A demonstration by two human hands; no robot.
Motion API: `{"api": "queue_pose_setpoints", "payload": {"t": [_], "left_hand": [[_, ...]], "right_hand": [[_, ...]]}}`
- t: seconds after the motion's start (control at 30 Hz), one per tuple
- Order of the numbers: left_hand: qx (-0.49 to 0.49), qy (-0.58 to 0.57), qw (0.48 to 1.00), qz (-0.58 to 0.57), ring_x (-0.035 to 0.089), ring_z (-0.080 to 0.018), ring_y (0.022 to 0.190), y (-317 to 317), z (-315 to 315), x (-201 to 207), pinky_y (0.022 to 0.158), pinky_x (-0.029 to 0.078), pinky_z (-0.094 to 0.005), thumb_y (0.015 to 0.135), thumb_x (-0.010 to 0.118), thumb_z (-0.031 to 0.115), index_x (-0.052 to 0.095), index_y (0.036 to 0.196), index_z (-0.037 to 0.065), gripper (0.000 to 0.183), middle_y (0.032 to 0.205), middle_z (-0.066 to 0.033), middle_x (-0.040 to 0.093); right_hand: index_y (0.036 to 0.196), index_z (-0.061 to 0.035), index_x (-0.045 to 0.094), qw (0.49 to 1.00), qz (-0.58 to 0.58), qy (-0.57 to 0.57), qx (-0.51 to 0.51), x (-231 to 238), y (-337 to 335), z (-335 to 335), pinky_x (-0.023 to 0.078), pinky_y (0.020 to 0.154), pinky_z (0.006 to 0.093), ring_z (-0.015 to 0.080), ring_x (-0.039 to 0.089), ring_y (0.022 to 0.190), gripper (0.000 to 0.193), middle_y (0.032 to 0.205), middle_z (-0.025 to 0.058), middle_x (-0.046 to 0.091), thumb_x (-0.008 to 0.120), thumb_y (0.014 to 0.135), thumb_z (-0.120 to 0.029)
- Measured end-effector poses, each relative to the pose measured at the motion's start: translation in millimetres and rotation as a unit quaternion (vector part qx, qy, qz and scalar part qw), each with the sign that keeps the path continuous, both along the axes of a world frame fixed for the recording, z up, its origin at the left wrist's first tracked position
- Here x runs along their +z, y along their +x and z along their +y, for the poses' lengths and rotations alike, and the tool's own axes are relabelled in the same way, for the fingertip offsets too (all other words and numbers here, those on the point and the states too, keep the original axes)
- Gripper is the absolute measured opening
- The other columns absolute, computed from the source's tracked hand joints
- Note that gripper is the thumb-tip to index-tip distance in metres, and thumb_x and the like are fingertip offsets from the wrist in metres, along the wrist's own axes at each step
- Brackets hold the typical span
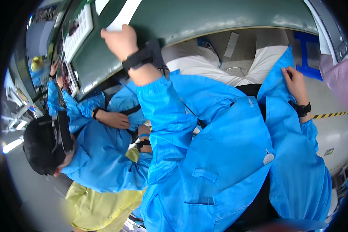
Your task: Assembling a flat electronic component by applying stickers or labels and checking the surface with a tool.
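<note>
At the upper left, my left hand (121,41) is closed on the near end of a white strip (128,11) over the green tabletop (205,17); its fingertips are partly hidden. Around that wrist is a black band (139,58). Off to the right and below table height, my right hand (296,86) is closed at the edge of my open blue work coat (276,75), pinching the cloth. A small dark thing (289,73) shows at its fingers, too small to name. A black wristband (302,110) sits behind this hand.
To my left sits a co-worker in a blue coat (100,154) and black cap (42,145). A white slotted tray (79,33) stands at the table's left. A blue stool (307,58) and a grey device (332,29) are at right. Yellow cloth (104,205) hangs lower left.
</note>
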State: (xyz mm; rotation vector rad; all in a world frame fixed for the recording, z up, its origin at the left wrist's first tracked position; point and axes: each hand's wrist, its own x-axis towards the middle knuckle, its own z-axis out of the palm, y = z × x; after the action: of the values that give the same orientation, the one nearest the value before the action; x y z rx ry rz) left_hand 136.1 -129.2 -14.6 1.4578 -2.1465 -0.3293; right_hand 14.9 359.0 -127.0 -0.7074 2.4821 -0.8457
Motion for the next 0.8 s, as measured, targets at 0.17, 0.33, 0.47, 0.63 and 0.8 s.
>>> {"api": "queue_pose_setpoints", "payload": {"t": [0.17,0.33,0.47,0.63,0.8], "left_hand": [[-0.077,-0.249,0.965,0.034,0.032,-0.0425,0.132,4.0,73.5,8.6,0.108,0.027,-0.0493,0.084,0.068,0.024,0.027,0.138,-0.012,0.077,0.143,-0.0336,0.028],[-0.607,0.192,0.768,0.062,0.064,-0.0263,0.087,-7.1,247.5,-40.9,0.08,0.049,-0.0349,0.086,0.059,0.002,0.059,0.097,0.0,0.011,0.085,-0.0114,0.065],[-0.56,0.381,0.681,-0.277,0.067,-0.0283,0.073,-32.0,240.7,-280.1,0.067,0.052,-0.0364,0.081,0.06,0.022,0.065,0.097,-0.005,0.031,0.078,-0.0193,0.068],[-0.385,0.236,0.754,-0.477,0.067,-0.0334,0.081,-84.4,162.0,-574.6,0.074,0.051,-0.0439,0.079,0.057,0.026,0.068,0.083,0.0,0.028,0.088,-0.021,0.068],[-0.535,0.328,0.702,-0.335,0.066,-0.0341,0.082,-218.1,410.3,-561.4,0.074,0.051,-0.0443,0.079,0.057,0.026,0.067,0.084,0.0,0.028,0.088,-0.0214,0.068]], "right_hand": [[0.09,-0.0017,0.06,0.991,0.058,0.05,-0.109,-9.8,-6.4,22.3,0.048,0.064,0.0452,0.0412,0.061,0.079,0.03,0.08,0.0217,0.063,0.058,0.091,-0.032],[0.082,-0.0088,0.06,0.956,0.146,0.125,-0.22,-1.8,-9.0,22.4,0.049,0.058,0.0427,0.0339,0.064,0.07,0.028,0.073,0.0146,0.065,0.06,0.089,-0.036],[0.075,-0.0098,0.058,0.929,0.099,0.196,-0.297,3.5,15.3,28.7,0.047,0.052,0.0411,0.0317,0.062,0.061,0.034,0.068,0.0122,0.062,0.06,0.087,-0.041],[0.064,-0.0069,0.05,0.933,0.162,0.027,-0.319,-16.3,54.9,31.6,0.04,0.046,0.036,0.0271,0.051,0.048,0.025,0.055,0.0098,0.049,0.07,0.079,-0.013],[0.058,-0.007,0.047,0.923,0.135,0.08,-0.35,-28.8,115.9,76.0,0.037,0.044,0.0372,0.0277,0.047,0.045,0.021,0.055,0.012,0.047,0.059,0.076,-0.005]]}}
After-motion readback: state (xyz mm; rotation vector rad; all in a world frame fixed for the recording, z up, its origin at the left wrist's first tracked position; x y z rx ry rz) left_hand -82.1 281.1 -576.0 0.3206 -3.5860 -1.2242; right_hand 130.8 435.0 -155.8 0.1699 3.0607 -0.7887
